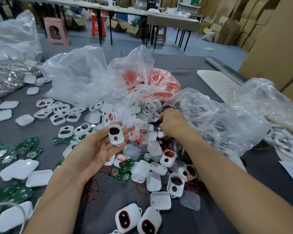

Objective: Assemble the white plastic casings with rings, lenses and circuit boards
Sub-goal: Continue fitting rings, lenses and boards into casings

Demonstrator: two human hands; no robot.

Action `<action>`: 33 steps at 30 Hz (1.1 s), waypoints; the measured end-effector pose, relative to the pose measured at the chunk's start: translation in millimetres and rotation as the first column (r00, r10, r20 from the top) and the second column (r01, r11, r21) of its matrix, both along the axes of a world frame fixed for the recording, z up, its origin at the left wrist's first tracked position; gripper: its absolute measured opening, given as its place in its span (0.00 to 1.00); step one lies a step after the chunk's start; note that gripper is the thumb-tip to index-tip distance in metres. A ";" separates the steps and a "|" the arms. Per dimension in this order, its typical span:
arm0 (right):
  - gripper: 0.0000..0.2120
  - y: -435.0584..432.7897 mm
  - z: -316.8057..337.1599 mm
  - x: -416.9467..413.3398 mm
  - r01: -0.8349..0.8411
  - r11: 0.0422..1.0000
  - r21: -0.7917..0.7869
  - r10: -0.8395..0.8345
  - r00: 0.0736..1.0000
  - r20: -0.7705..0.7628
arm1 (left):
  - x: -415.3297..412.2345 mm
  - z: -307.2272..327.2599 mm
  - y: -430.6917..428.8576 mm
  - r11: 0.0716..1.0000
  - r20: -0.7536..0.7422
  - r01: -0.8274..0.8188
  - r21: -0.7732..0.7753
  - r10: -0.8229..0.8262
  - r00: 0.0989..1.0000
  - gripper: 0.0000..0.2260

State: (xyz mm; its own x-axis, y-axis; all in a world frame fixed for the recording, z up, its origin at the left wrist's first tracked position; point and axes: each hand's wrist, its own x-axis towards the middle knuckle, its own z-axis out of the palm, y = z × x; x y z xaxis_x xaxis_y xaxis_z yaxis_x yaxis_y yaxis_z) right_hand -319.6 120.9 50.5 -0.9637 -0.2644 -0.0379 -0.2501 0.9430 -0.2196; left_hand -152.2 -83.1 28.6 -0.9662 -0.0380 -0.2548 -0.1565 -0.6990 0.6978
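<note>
your left hand [98, 149] lies palm up and pinches a white casing [116, 135] at its fingertips, openings facing you. your right hand [172, 123] is curled down into the pile just beyond it, at the mouth of a plastic bag [218, 119]; i cannot tell whether it grips anything. the hold on the casing looks light, so a nudge could drop it among the loose casings under your hands. you might also lift two tangled red rings [91, 184] together.
</note>
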 end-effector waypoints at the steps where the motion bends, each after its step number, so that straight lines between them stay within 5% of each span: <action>1: 0.12 -1.2 0.2 -1.4 -0.008 1.000 0.029 0.008 1.000 0.002 | 0.3 -0.2 -0.5 1.000 -0.001 -0.003 0.000 0.003 1.000 0.21; 15: 0.11 4.6 9.3 26.2 -0.184 0.981 0.060 0.190 0.976 -0.105 | 1.8 0.6 1.8 1.000 -0.022 0.026 -0.016 -0.026 0.999 0.20; 17: 0.09 6.9 7.2 29.9 -0.167 0.986 -0.021 0.162 0.976 -0.147 | 2.2 -0.1 2.1 0.999 -0.033 0.034 -0.012 -0.034 0.999 0.20; 21: 0.09 17.2 -1.2 44.3 -0.067 0.891 -0.448 0.005 0.990 -0.139 | 2.5 -0.5 3.5 0.999 -0.043 0.044 -0.010 -0.044 0.998 0.17; 23: 0.10 20.8 -7.5 52.0 -0.043 0.859 -0.510 -0.060 0.981 -0.184 | 3.0 -0.6 4.4 0.999 -0.049 0.044 -0.007 -0.045 0.998 0.16; 26: 0.07 20.0 -8.8 50.9 0.034 0.903 -0.429 -0.121 0.976 -0.178 | 3.9 0.1 5.4 0.998 -0.061 0.061 -0.009 -0.061 0.996 0.17; 33: 0.11 2.2 3.3 27.8 -0.005 0.998 0.063 0.005 1.000 -0.002 | 3.9 1.7 7.4 0.997 -0.069 0.066 -0.032 -0.068 0.995 0.16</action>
State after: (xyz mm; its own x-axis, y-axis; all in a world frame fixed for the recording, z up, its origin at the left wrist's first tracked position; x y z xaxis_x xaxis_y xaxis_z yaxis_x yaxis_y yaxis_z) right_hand -291.7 123.1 53.8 -0.9624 -0.2666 -0.0520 -0.2556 0.9535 -0.1596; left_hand -148.3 -75.7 30.3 -0.9822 0.0209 -0.1865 -0.1525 -0.6675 0.7288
